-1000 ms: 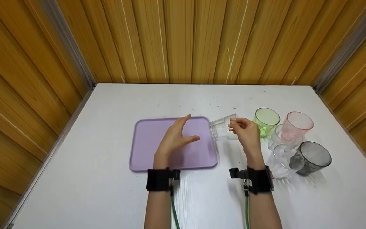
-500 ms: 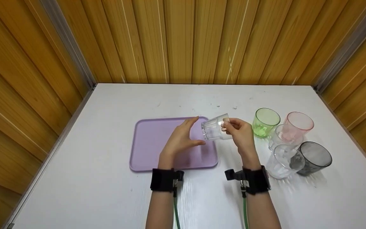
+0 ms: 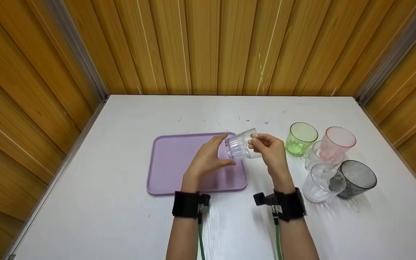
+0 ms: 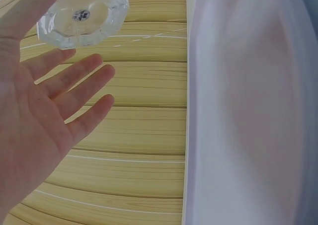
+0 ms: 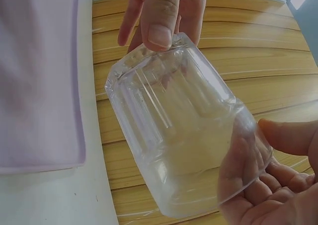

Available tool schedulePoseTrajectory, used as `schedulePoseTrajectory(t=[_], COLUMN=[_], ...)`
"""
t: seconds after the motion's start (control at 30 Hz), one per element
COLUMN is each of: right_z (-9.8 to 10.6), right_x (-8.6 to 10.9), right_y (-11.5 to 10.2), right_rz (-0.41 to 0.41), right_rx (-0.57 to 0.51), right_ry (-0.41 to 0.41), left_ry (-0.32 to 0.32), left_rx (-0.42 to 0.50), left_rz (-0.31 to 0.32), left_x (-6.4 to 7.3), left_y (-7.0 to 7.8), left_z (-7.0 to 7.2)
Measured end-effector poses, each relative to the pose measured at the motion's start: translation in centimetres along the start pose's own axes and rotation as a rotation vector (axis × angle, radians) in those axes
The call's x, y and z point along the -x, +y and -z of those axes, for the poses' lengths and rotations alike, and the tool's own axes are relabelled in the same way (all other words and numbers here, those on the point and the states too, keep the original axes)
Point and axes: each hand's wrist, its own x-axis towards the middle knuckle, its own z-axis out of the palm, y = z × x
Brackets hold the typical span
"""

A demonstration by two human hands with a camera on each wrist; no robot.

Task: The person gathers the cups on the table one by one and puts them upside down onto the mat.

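Note:
A clear glass tumbler (image 3: 237,147) is tilted on its side over the right edge of the purple tray (image 3: 168,166), base toward the left. My right hand (image 3: 272,151) pinches it at the rim, thumb outside and curled fingers behind the wall, as the right wrist view shows. My left hand (image 3: 208,157) has its thumb and fingers spread either side of the tumbler's base, fingertips right at it. In the left wrist view the base (image 4: 82,16) with a small dark mark faces the palm, and the fingers (image 4: 82,93) are extended.
At the right stand a green tumbler (image 3: 302,141), a pink one (image 3: 339,139), a dark grey one (image 3: 359,177) and two clear ones, the nearer (image 3: 320,186) overlapping the grey. Wood-patterned panels (image 3: 204,47) rise behind the white table (image 3: 96,202).
My right hand has carried the clear tumbler leftward over the tray's edge. The left hand has moved right, bringing its spread fingers up to the tumbler's base.

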Motion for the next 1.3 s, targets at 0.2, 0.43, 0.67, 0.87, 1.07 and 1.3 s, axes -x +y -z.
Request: schedulePoseTrajectory(t=[0.2,0.43,0.67,0.87,1.07,1.3], right_z=[-0.14,-0.26,-0.34,-0.44,-0.54,-0.55], right_x=[0.07,0.13,0.08,0.01,0.04,0.02], right_y=[-0.06,-0.06,0.01,0.08,0.07,0.09], right_rz=[0.000,0.003,0.001,-0.020,-0.020,-0.028], right_rx=[-0.020,-0.039,-0.044,-0.032,-0.025,-0.017], right_ry=[-0.005,-0.010,-0.016,-0.027,-0.026,-0.024], left_ry=[-0.004,-0.004,0.008,0.017,0.031,0.052], left_rx=[-0.003,0.005,0.015,0.022,0.026,0.028], left_rz=[0.017,0.011,-0.007,-0.011,-0.015,-0.038], left_x=[0.00,0.01,-0.08,-0.08,-0.01,0.21], left_y=[0.02,0.02,-0.05,-0.20,-0.25,-0.24], left_z=[0.01,0.08,0.26,0.53,0.71,0.85])
